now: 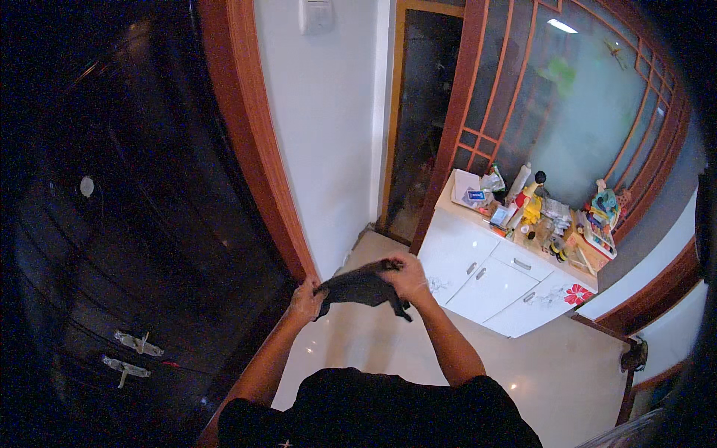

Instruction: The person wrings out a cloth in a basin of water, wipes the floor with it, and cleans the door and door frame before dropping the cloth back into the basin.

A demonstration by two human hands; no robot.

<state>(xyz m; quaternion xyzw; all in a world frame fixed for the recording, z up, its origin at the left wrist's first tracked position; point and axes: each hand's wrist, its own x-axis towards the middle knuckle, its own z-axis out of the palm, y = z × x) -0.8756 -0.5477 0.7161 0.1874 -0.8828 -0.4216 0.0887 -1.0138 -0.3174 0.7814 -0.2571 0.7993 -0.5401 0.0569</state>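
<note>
A dark piece of cloth (361, 287) is stretched between my two hands, above the pale floor. My left hand (307, 299) grips its left end, close to the brown wooden door frame. The right end is pinched in my right hand (408, 278), which is a little higher, with a narrow dark strip of the cloth hanging down beside it. What kind of garment or cloth it is, I cannot tell. Both forearms reach forward from my black shirt.
On the right stands a white cabinet (470, 252) with bottles, packets and boxes on its top. Behind it is a wood-framed frosted glass partition (582, 112). A dark door (140, 224) with metal handles fills the left side. A white wall (325, 123) lies ahead.
</note>
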